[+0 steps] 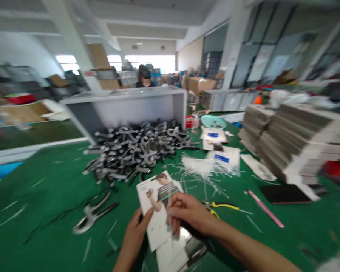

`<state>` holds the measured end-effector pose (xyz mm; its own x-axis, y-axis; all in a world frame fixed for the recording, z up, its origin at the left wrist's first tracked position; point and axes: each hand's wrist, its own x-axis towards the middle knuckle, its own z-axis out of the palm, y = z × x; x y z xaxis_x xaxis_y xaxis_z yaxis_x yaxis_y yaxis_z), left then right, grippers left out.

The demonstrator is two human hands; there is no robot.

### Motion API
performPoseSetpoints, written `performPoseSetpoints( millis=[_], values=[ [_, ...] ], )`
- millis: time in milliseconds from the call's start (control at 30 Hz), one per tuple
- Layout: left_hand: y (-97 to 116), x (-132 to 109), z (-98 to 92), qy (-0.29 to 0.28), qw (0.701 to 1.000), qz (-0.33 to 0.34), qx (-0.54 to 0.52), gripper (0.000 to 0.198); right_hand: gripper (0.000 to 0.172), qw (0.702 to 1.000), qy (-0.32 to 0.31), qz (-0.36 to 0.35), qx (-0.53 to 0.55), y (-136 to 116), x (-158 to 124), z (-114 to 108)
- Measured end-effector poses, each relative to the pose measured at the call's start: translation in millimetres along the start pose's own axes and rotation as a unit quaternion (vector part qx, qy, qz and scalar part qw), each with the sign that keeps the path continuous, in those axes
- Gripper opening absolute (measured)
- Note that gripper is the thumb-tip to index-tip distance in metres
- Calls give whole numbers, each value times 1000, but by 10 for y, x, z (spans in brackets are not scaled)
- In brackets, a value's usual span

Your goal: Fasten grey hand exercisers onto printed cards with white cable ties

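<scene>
Left hand (134, 232) gripped a printed card (155, 226) by its edge, steadying it above the green counter (36, 189), while the right hand (188, 213) pinched its face, yellow-handled pliers (221, 206) lying within reach.

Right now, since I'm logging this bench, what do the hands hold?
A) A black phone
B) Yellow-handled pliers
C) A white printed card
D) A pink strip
C. The left hand and right hand both hold the white printed card, while the yellow-handled pliers lie off to the right.
</scene>
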<state>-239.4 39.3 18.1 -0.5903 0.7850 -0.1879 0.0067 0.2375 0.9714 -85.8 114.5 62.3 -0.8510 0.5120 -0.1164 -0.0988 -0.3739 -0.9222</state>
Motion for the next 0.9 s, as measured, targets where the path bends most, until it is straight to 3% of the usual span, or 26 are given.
performPoseSetpoints(
  millis=[100,267,433,533,633,733,900],
  values=[
    [-124,-19,-302,11,1000,19,-9,43,26,999,18,-23,-15,-111,10,-83],
    [-32,82,-392,112,992,51,-26,42,29,995,75,-48,-31,-214,25,-135],
    [288,-134,-510,31,971,7,-238,48,30,994,72,-73,-31,-288,54,-180],
    [368,-297,-539,-4,952,-17,-305,50,30,992,73,-100,-36,-333,100,-177],
    [260,-356,-532,2,950,-20,-312,51,26,988,64,-135,-36,-348,184,-69],
    [61,-385,-558,8,958,-18,-287,48,23,990,37,-122,-60,-286,317,142],
    [-155,-518,-641,35,963,0,-267,46,26,966,19,-127,-227,17,600,324]
  ],
)
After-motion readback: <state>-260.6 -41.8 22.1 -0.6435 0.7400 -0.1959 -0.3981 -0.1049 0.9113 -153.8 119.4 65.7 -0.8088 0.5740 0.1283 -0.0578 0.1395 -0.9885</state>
